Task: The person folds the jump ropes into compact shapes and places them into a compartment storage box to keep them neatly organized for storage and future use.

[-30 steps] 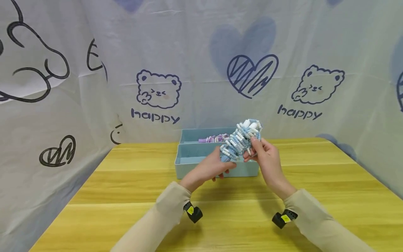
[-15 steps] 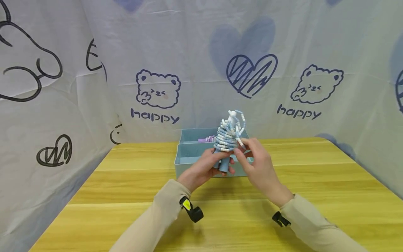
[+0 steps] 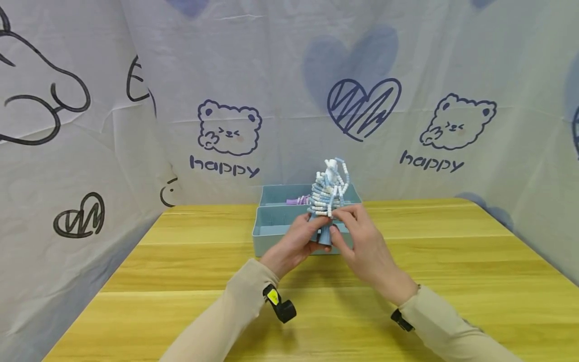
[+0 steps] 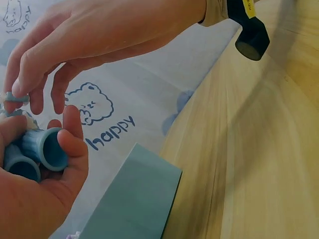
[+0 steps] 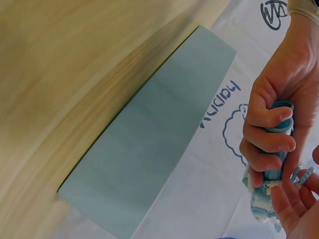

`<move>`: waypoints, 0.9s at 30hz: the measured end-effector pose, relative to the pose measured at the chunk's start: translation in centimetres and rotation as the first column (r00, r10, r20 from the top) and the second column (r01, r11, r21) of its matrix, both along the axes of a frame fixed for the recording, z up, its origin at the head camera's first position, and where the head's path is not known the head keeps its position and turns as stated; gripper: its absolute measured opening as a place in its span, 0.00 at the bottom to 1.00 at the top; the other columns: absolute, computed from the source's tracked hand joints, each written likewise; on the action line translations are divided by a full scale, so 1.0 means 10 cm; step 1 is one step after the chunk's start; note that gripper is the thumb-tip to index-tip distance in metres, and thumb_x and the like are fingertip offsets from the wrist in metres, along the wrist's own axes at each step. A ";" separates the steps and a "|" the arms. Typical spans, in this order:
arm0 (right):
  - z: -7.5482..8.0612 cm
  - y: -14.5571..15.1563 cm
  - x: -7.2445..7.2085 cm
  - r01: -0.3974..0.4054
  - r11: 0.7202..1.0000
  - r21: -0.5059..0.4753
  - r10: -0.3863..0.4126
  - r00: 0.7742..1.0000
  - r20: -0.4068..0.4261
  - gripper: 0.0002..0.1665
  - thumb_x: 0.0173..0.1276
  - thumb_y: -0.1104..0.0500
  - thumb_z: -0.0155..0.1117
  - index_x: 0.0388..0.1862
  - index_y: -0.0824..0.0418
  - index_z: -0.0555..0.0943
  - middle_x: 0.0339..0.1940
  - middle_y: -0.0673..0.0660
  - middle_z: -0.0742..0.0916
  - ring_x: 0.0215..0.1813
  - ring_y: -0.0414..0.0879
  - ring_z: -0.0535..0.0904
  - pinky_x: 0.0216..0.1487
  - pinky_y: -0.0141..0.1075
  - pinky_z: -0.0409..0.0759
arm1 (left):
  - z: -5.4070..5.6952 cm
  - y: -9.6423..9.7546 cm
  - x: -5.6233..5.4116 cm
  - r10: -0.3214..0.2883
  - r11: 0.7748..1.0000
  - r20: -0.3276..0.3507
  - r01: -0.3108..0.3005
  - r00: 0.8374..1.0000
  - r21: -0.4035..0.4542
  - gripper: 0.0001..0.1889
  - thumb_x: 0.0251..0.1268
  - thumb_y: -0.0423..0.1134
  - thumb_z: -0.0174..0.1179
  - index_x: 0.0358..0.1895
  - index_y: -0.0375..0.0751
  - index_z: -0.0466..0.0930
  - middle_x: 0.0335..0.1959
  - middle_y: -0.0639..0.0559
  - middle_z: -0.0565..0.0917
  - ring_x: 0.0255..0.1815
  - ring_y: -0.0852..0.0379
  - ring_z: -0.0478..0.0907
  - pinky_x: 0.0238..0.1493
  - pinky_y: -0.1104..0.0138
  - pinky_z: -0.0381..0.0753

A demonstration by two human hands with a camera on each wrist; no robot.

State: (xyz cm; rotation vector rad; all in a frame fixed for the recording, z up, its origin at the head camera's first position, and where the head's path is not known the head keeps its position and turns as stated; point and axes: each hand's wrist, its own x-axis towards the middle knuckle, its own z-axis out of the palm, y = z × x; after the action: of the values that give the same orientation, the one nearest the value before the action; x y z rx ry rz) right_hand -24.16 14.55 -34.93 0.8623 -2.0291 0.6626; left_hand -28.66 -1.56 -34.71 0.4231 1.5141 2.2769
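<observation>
A blue and white beaded jump rope is bundled up above the front of a pale blue box. My left hand grips its two blue handles, whose hollow ends face the left wrist camera; one handle shows between curled fingers in the right wrist view. With its fingertips, my right hand pinches a beaded strand at the bundle's lower end, just above the handles. A loose loop of beads sticks out at the bundle's upper right.
A purple and white beaded bundle lies in the box's rear compartment. The box stands at the far side of the wooden table, in front of a printed curtain.
The jump rope has turned from slanted to upright and moved left, its handles coming into sight below. My right hand has moved left and down with a strand, close to my left hand.
</observation>
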 end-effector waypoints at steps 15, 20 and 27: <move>-0.12 0.00 -0.02 -0.014 0.995 0.097 0.018 0.999 -0.038 0.29 0.67 0.67 0.64 0.66 0.71 0.72 0.54 0.66 0.73 0.53 0.54 0.76 0.50 0.42 0.80 | 0.04 -0.11 -0.02 -0.128 0.992 -0.082 0.128 0.988 -0.006 0.13 0.62 0.32 0.55 0.49 0.34 0.75 0.39 0.43 0.79 0.28 0.54 0.74 0.25 0.65 0.76; -0.14 -0.01 0.01 -0.032 0.995 0.095 0.034 0.999 -0.027 0.28 0.73 0.63 0.59 0.68 0.73 0.69 0.57 0.68 0.72 0.57 0.55 0.75 0.54 0.44 0.80 | 0.05 -0.15 -0.03 -0.219 0.975 -0.126 0.221 0.968 0.004 0.12 0.66 0.37 0.54 0.50 0.38 0.75 0.42 0.45 0.78 0.34 0.53 0.77 0.31 0.65 0.79; -0.18 -0.03 0.04 -0.059 0.995 0.079 0.063 0.997 -0.049 0.27 0.76 0.60 0.51 0.69 0.74 0.68 0.62 0.69 0.72 0.58 0.56 0.75 0.51 0.43 0.80 | 0.08 -0.14 -0.01 -0.231 0.973 -0.157 0.224 0.960 -0.061 0.17 0.70 0.49 0.56 0.49 0.39 0.77 0.40 0.46 0.80 0.33 0.55 0.78 0.31 0.66 0.78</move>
State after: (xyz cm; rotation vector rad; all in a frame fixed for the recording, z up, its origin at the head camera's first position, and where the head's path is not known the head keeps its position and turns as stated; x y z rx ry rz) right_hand -23.77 14.24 -36.70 0.9808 -2.0001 0.5924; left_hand -28.78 -2.97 -33.91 0.7476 1.5002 2.0703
